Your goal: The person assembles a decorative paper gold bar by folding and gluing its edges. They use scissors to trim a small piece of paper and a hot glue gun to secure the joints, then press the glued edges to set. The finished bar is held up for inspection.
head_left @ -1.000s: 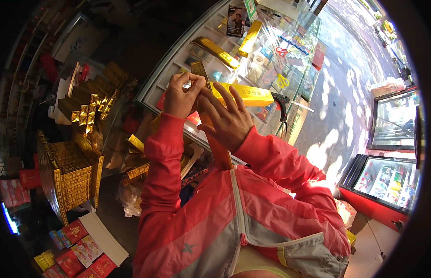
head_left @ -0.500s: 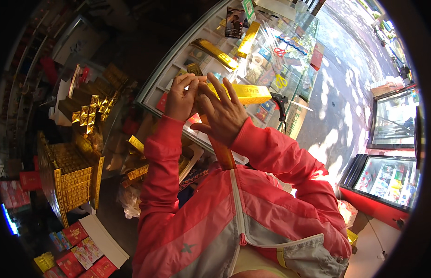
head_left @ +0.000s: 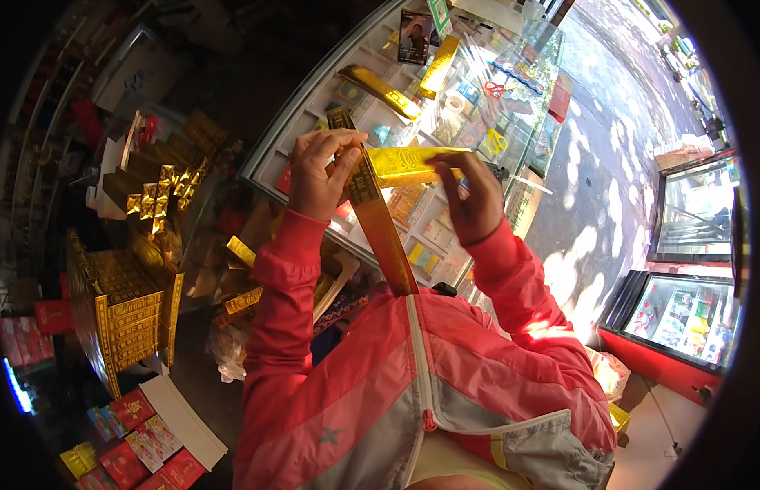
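My left hand [head_left: 321,173] pinches the upper part of a long, flat gold foil paper strip [head_left: 384,237], which slants down toward my jacket. Just right of it, a gold bar-shaped paper box [head_left: 408,167] lies over the glass counter. My right hand [head_left: 478,200] hovers by that box's right end, its fingers curved and the thumb apart, with nothing visible in them. Part of a dark object [head_left: 501,172] shows behind the right hand. Farther back are a curved gold paper piece [head_left: 380,91] and another gold bar-shaped box [head_left: 439,67].
The glass display counter [head_left: 269,155] carries red scissors [head_left: 495,90], yellow scissors [head_left: 497,140] and a tape roll [head_left: 455,102]. At left stand a large gold stack of ornate pieces [head_left: 131,322] and folded gold pieces [head_left: 155,200]. Red packets [head_left: 125,465] lie lower left.
My right hand has moved right, away from my left hand, to the far end of the gold box. The foil strip now shows more fully in my left hand.
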A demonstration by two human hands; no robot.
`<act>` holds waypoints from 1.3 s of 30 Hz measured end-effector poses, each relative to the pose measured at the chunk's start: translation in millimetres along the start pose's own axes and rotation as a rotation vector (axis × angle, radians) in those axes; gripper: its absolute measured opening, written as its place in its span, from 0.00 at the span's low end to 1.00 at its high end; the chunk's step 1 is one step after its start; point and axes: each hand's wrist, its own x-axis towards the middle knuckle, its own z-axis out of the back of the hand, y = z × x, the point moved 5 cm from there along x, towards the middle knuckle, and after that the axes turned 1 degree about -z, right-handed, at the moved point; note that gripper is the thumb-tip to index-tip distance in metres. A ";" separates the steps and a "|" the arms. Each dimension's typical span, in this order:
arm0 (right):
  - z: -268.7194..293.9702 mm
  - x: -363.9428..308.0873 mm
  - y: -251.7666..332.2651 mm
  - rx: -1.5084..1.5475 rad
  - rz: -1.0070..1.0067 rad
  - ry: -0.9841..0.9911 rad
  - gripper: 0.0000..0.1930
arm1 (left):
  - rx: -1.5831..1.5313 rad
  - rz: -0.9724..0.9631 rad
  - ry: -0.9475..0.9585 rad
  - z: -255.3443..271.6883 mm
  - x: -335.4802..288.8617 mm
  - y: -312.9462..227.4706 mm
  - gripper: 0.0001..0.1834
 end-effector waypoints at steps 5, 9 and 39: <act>34.7 -56.3 -100.0 0.087 -0.396 -0.200 0.12 | -0.244 0.033 0.075 2.8 -0.8 -11.2 0.08; 53.3 -101.0 -164.1 -0.115 -0.618 -0.236 0.13 | -0.334 0.086 0.245 5.7 -9.1 -19.3 0.21; 30.7 -74.7 -37.9 0.797 -0.553 -0.176 0.14 | -0.275 0.013 0.304 24.3 -11.7 -14.9 0.08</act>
